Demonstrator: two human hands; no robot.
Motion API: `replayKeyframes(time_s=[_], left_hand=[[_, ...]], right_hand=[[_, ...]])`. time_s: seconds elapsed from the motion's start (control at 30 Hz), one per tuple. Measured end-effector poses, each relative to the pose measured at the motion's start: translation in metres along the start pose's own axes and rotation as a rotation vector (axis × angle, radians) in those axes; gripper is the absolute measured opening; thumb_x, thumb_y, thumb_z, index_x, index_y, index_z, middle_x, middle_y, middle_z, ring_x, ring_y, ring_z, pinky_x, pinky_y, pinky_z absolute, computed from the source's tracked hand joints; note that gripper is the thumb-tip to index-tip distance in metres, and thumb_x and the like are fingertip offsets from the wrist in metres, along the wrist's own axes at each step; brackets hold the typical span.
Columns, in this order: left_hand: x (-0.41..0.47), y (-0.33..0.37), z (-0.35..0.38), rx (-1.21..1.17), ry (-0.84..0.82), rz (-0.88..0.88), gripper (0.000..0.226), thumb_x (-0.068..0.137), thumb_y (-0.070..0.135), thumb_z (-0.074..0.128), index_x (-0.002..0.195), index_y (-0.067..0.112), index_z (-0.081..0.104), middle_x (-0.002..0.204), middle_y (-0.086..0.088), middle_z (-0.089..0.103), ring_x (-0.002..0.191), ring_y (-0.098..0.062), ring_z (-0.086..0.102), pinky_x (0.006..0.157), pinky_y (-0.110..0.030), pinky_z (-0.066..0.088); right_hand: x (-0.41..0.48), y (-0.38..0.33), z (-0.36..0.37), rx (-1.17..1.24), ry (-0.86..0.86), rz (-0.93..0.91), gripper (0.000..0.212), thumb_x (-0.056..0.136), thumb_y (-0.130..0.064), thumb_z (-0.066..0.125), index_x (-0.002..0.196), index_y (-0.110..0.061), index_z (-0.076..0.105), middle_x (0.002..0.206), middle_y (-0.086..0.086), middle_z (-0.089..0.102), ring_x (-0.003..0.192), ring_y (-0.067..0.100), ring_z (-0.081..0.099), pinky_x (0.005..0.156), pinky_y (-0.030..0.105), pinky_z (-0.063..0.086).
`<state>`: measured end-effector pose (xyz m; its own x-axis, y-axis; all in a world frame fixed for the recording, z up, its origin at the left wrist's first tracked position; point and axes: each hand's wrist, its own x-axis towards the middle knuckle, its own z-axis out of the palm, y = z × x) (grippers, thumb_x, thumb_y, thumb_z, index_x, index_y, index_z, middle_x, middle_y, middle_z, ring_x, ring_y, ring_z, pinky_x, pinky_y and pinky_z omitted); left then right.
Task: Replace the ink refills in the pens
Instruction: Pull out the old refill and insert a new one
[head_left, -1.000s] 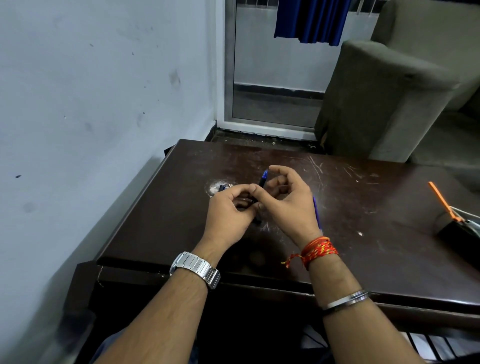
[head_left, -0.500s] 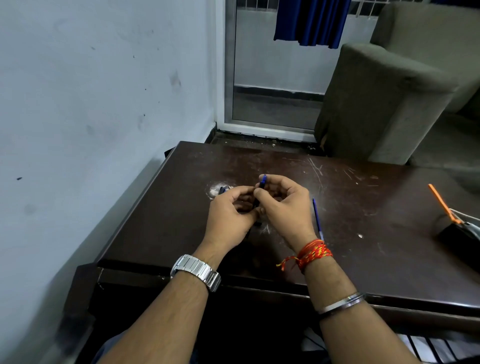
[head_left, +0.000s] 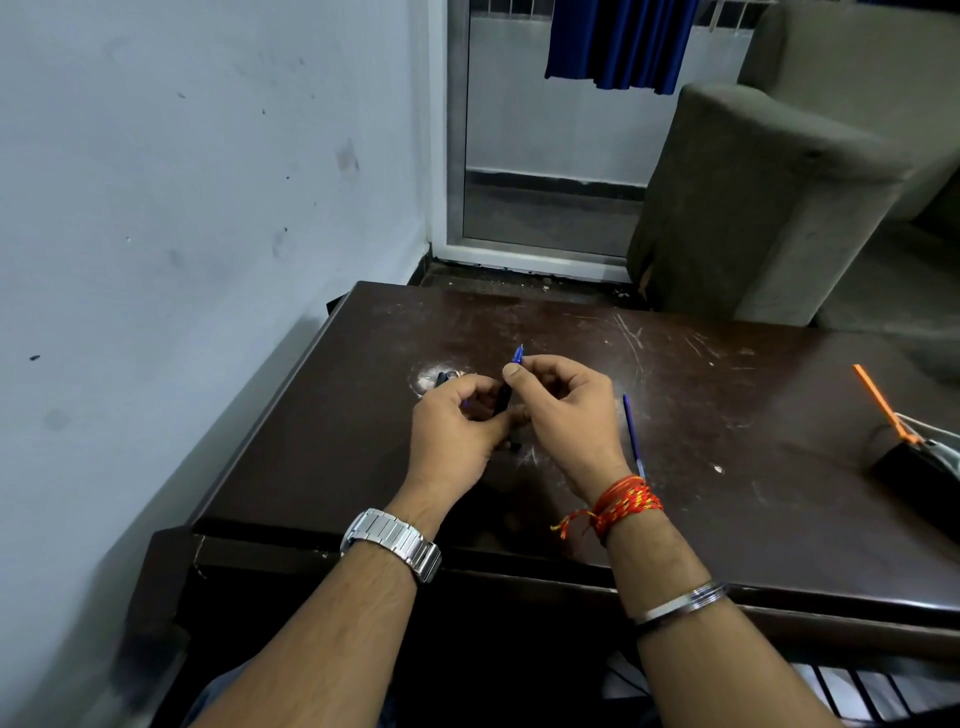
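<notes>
Both my hands meet above the middle of the dark wooden table (head_left: 727, 467). My right hand (head_left: 563, 415) pinches a dark pen (head_left: 506, 387) whose blue tip points up and away. My left hand (head_left: 452, 431) grips the pen's lower part, its fingers curled around it. A small dark pen piece (head_left: 441, 378) shows just past my left knuckles; I cannot tell whether it lies on the table. A loose blue ink refill (head_left: 632, 434) lies on the table just right of my right hand.
A black holder (head_left: 914, 470) with an orange stick (head_left: 878, 402) stands at the table's right edge. A white wall runs along the left. A grey sofa (head_left: 753, 208) and a glass door stand behind the table.
My hands have shifted slightly apart, and the pen's blue tip now stands out more above my right thumb. The refill on the table shows more as my wrist moved left.
</notes>
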<state>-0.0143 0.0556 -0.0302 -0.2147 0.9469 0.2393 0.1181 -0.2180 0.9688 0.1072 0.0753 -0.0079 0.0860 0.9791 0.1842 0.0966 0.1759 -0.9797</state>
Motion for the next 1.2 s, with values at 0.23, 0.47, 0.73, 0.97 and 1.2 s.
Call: replayKeyframes(time_s=[0.23,0.47,0.73,0.97,1.2], left_hand=[[-0.0023,0.0053,0.0047,-0.085,-0.085,-0.066,0.025,0.084,0.002,0.068,0.090,0.025,0.074,0.082,-0.001,0.079,0.077,-0.017,0.076,0.071,-0.031,0.062],[-0.0003,0.0022,0.0005,0.000,0.013,-0.005,0.036,0.067,0.011,0.090,0.092,0.025,0.069,0.083,0.003,0.074,0.076,-0.006,0.070,0.069,-0.018,0.057],[0.0002,0.0049,0.0018,0.035,-0.069,-0.011,0.024,0.085,0.005,0.070,0.092,0.026,0.079,0.087,0.010,0.079,0.084,-0.005,0.074,0.073,-0.019,0.057],[0.0017,0.0018,0.0005,0.023,-0.038,-0.039,0.029,0.076,0.020,0.082,0.104,0.022,0.072,0.096,0.004,0.075,0.089,-0.008,0.071,0.074,-0.019,0.056],[-0.0005,0.0038,0.0011,0.035,0.003,0.000,0.018,0.073,0.010,0.087,0.082,0.022,0.076,0.076,0.004,0.077,0.071,-0.005,0.072,0.065,-0.019,0.056]], right_hand=[[-0.0009,-0.0049,-0.0043,-0.003,0.029,-0.020,0.006,0.085,-0.026,0.076,0.083,-0.021,0.076,0.064,-0.002,0.070,0.058,0.009,0.066,0.052,0.028,0.056],[0.0004,-0.0067,-0.0056,-0.020,0.048,-0.028,0.005,0.086,-0.026,0.075,0.084,-0.022,0.077,0.064,-0.005,0.069,0.058,0.006,0.062,0.064,0.037,0.059],[-0.0014,-0.0070,-0.0059,-0.050,0.015,-0.060,0.006,0.087,-0.025,0.075,0.089,-0.021,0.079,0.072,-0.006,0.074,0.065,0.001,0.066,0.063,0.020,0.056],[-0.0006,-0.0069,-0.0065,-0.027,0.005,-0.045,0.007,0.087,-0.026,0.074,0.090,-0.021,0.079,0.075,-0.002,0.076,0.068,0.003,0.068,0.066,0.027,0.059],[-0.0006,-0.0065,-0.0062,-0.022,-0.008,-0.032,0.009,0.088,-0.026,0.073,0.090,-0.019,0.078,0.063,-0.007,0.068,0.059,0.003,0.060,0.060,0.029,0.055]])
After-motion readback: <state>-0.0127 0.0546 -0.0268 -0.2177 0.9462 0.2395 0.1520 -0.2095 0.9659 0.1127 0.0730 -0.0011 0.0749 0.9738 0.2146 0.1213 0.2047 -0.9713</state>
